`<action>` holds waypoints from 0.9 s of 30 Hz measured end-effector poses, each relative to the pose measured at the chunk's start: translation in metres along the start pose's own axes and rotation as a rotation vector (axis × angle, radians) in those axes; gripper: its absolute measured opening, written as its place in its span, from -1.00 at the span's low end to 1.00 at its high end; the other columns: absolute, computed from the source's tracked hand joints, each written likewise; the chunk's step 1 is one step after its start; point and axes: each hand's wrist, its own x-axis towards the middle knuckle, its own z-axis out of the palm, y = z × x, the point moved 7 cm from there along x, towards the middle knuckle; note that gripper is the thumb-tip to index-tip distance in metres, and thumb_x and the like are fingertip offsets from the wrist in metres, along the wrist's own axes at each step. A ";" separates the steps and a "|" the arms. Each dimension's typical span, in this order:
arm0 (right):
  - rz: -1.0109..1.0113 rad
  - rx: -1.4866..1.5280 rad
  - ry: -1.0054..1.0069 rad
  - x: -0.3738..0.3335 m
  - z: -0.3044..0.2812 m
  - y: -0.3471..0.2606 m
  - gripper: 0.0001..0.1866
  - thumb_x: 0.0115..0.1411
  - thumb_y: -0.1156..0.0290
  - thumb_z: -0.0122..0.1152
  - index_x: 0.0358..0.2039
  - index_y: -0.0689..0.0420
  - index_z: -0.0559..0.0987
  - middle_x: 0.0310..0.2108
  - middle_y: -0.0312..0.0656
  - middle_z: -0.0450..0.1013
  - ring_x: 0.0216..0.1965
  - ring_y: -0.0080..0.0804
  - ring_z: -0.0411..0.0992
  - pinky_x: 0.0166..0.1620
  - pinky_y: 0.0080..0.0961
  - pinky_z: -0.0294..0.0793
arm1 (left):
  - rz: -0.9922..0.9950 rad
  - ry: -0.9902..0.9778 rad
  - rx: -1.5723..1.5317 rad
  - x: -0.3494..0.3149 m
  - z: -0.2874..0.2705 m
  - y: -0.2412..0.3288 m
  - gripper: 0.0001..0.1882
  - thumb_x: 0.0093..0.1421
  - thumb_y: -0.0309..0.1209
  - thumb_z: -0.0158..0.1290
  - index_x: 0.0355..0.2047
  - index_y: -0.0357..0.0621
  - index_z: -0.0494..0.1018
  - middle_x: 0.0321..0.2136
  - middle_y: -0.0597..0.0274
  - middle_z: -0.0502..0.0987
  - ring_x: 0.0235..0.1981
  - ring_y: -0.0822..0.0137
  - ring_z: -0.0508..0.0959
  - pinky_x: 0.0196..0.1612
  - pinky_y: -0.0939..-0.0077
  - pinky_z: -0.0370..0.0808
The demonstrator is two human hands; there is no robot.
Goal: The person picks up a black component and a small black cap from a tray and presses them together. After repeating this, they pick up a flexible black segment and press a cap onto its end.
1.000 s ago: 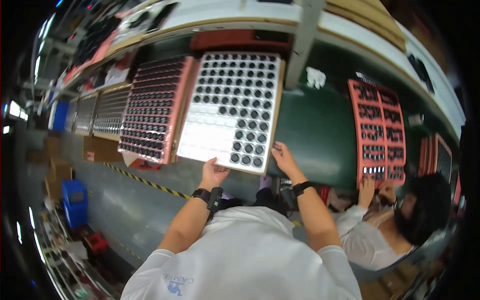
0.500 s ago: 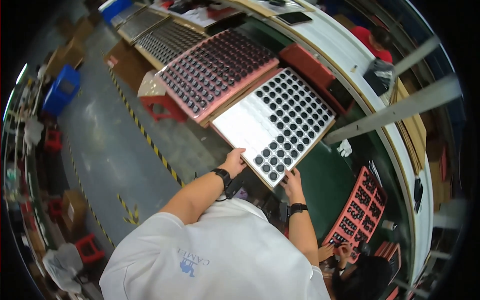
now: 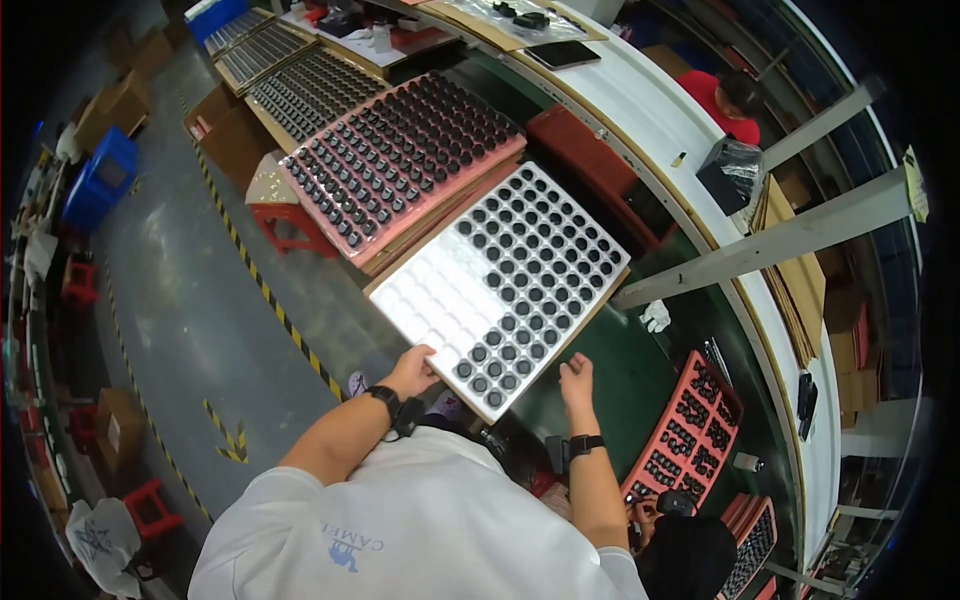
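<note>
A white tray (image 3: 440, 285) of round pockets lies tilted across the middle, next to a stack of pink trays. Black round parts (image 3: 530, 280) fill its right side and far end; the pockets at its left are bare. My left hand (image 3: 412, 372) grips the tray's near left edge, the thumb on top and the fingers hidden beneath. Off the tray's near right side, my right hand (image 3: 577, 382) hovers apart from it over the green table (image 3: 555, 425). Its fingers are loosely bent, the thumb stands away from them, and nothing shows between them.
A pink tray of black parts (image 3: 405, 160) sits just beyond, with more trays (image 3: 315, 95) behind. A pale post (image 3: 740, 250) slants in at right. A co-worker (image 3: 690, 555) handles parts at a pink tray (image 3: 685, 430). A red stool (image 3: 285, 225) stands left.
My right hand has let go of the white tray and moved off its near right edge. In the picture, the tray and my left hand sit lower and further left.
</note>
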 end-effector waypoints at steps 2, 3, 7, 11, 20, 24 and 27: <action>-0.405 -0.274 0.063 0.016 -0.014 -0.038 -0.56 0.13 0.49 0.01 0.04 0.27 0.23 0.04 0.01 0.22 0.00 -0.25 0.30 -0.04 -0.41 0.37 | -0.016 0.049 0.025 -0.011 -0.018 -0.002 -0.54 0.02 -0.46 -0.09 -0.02 -0.24 0.22 -0.17 0.07 0.40 -0.07 0.11 0.41 0.01 0.11 0.31; -0.481 -0.304 0.088 0.026 -0.021 -0.048 -0.57 0.12 0.51 0.01 0.03 0.27 0.25 0.03 0.01 0.23 -0.01 -0.23 0.31 -0.02 -0.42 0.36 | -0.023 0.058 0.030 -0.017 -0.025 -0.004 -0.54 0.02 -0.46 -0.09 -0.02 -0.24 0.22 -0.17 0.07 0.40 -0.07 0.11 0.41 0.01 0.11 0.31; -0.752 -0.496 0.190 0.064 -0.025 -0.101 -0.60 0.10 0.53 0.04 -0.02 0.28 0.31 -0.05 0.03 0.30 -0.04 -0.12 0.33 0.02 -0.36 0.32 | 0.008 0.125 0.033 -0.045 -0.053 -0.004 -0.53 0.01 -0.44 -0.09 -0.01 -0.23 0.22 -0.14 0.09 0.40 -0.06 0.11 0.40 0.02 0.11 0.31; -0.877 -0.634 0.249 0.120 -0.019 -0.131 -0.62 0.09 0.44 0.05 -0.06 0.29 0.38 -0.09 0.11 0.35 -0.03 0.00 0.31 0.03 -0.28 0.29 | 0.086 0.193 -0.054 -0.056 -0.068 -0.013 -0.49 0.00 -0.42 -0.10 0.02 -0.22 0.21 -0.08 0.09 0.39 -0.03 0.11 0.39 0.05 0.12 0.28; -0.655 -0.865 0.101 0.188 0.006 -0.139 -0.55 0.23 0.13 -0.17 -0.06 0.19 0.44 -0.05 0.04 0.36 -0.01 0.01 0.30 0.04 -0.24 0.26 | 0.195 0.081 -0.203 -0.062 -0.052 -0.007 -0.48 0.14 -0.31 -0.10 0.11 -0.18 0.15 0.03 0.12 0.34 0.04 0.14 0.35 0.10 0.19 0.24; -0.690 -0.843 0.135 0.198 0.007 -0.140 -0.49 0.26 0.04 -0.27 -0.09 0.20 0.46 -0.08 0.06 0.38 -0.03 0.02 0.31 0.04 -0.23 0.26 | 0.095 0.014 -0.167 -0.065 -0.047 -0.016 -0.47 0.22 -0.18 -0.11 0.13 -0.16 0.14 0.06 0.14 0.32 0.05 0.17 0.34 0.09 0.19 0.25; -0.590 -0.798 -0.009 0.212 0.007 -0.127 -0.40 0.26 -0.04 -0.34 -0.08 0.23 0.45 -0.09 0.11 0.38 -0.02 0.05 0.31 0.04 -0.23 0.26 | 0.051 0.008 -0.128 -0.067 -0.053 -0.024 -0.45 0.24 -0.10 -0.12 0.14 -0.14 0.14 0.08 0.15 0.30 0.06 0.19 0.34 0.09 0.20 0.26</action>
